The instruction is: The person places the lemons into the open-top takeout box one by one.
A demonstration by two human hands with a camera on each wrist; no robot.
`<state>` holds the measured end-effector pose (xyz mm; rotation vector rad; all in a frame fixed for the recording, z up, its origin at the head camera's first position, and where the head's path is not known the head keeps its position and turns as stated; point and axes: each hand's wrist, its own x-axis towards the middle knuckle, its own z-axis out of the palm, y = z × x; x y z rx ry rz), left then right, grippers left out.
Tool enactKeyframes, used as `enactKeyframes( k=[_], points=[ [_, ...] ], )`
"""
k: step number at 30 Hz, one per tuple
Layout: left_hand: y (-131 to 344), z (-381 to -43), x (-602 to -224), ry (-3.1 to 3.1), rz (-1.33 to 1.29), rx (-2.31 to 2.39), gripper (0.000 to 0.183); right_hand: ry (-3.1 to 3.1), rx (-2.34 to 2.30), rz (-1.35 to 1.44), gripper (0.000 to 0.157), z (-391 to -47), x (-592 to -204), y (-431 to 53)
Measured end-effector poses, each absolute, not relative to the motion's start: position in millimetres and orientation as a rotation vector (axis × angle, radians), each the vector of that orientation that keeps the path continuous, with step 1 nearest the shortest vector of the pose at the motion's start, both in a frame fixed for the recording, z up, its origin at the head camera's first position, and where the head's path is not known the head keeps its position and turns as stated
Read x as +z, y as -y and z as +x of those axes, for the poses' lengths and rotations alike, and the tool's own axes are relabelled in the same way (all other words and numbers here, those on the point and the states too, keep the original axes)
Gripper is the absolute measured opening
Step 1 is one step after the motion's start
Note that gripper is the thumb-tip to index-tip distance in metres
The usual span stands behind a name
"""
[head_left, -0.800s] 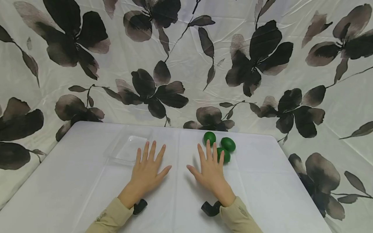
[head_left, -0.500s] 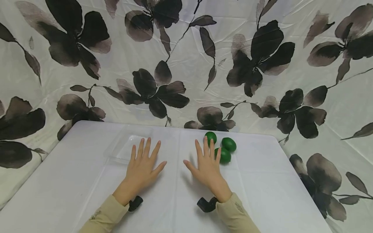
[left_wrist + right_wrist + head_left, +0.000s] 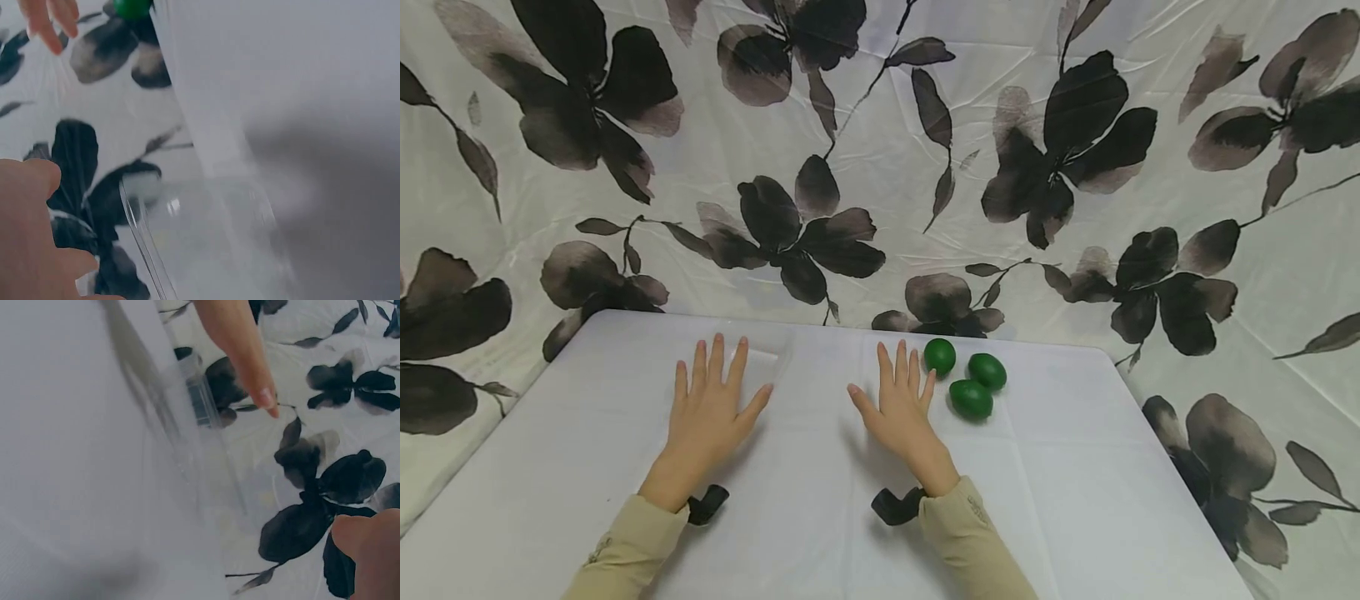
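My left hand (image 3: 709, 417) is spread over the near left part of a clear plastic container (image 3: 767, 357), overlapping it in the head view. Its fingers are straight and hold nothing. The container's rim and side wall (image 3: 147, 244) show beside the hand in the left wrist view. My right hand (image 3: 904, 417) hovers to the left of three green limes (image 3: 972, 400), fingers spread, with the little finger close to the nearest ones. Only the thumb side of this hand (image 3: 375, 547) shows in the right wrist view, where the left hand (image 3: 240, 353) also hangs at the top.
A white cloth covers the table (image 3: 1075, 483), whose far edge runs behind the container and limes. Behind it hangs a white curtain (image 3: 895, 142) with dark flowers. A black wrist mount (image 3: 707, 505) sits at the left wrist, another (image 3: 897, 506) at the right.
Both hands have moved left and slightly away from the body, still spread. The left now covers more of the container; the right no longer overlaps the limes, which have stayed in place.
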<state>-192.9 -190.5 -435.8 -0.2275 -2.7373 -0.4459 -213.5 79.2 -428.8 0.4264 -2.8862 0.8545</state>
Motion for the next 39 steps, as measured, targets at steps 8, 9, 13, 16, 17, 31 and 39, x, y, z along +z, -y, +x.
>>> enactKeyframes(
  k=[8,9,13,16,17,31,39],
  points=[
    [228,-200,-433,2.668,-0.101,-0.535,0.075,2.818,1.175,0.445,0.081,-221,-422,-50],
    [233,-201,-433,2.662,-0.081,-0.561,0.074,2.795,1.253,0.449,0.080,-222,-421,-45],
    [251,-208,-436,2.650,0.000,-0.715,0.071,2.672,1.613,0.400,0.076,-228,-425,-24],
    [264,-212,-437,2.634,0.077,-0.958,0.069,2.561,1.867,0.327,0.072,-230,-431,-6],
    [268,-212,-438,2.618,0.107,-1.056,0.068,2.530,1.941,0.295,0.071,-231,-434,0],
    [300,-214,-463,1.532,-0.065,-2.700,0.069,1.837,2.983,0.232,0.072,-222,-480,57],
    [296,-209,-486,1.659,-0.378,-2.692,0.068,1.856,2.910,0.441,0.071,-213,-492,56]
  ],
)
